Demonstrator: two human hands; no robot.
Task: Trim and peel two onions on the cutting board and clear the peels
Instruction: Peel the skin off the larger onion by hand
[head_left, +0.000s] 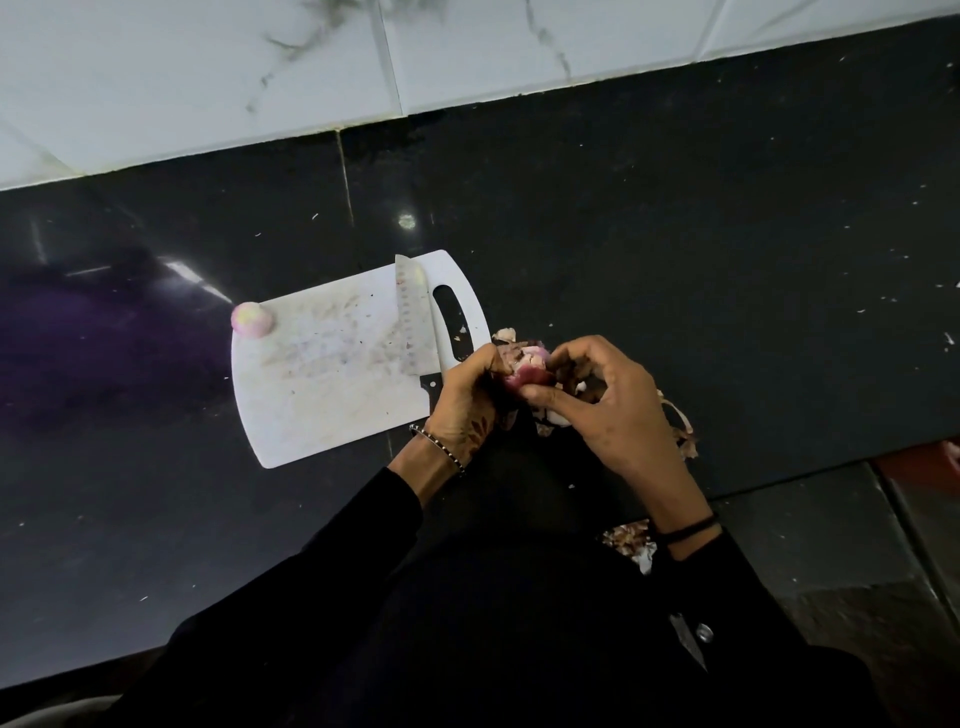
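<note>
One onion (251, 319) sat peeled at the corner of the board (322, 395), with the knife (413, 317) lying idle. The left hand (462, 395) and right hand (613, 410) gripped the second onion (530, 366) beside the board, partly skinned. Peels (680, 426) on the table (727, 234) were not yet cleared.

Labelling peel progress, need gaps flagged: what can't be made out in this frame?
All head view.
Held onion: mostly covered by left-hand grip and right-hand grip; remaining skin unclear.
Knife: handle end hidden under left-hand grip.
Peels: pile partly behind right-hand grip and sleeve.
Peeled onion at cutting board corner: washed out, trimmed ends unreadable.
Red object: cut off by right edge.
</note>
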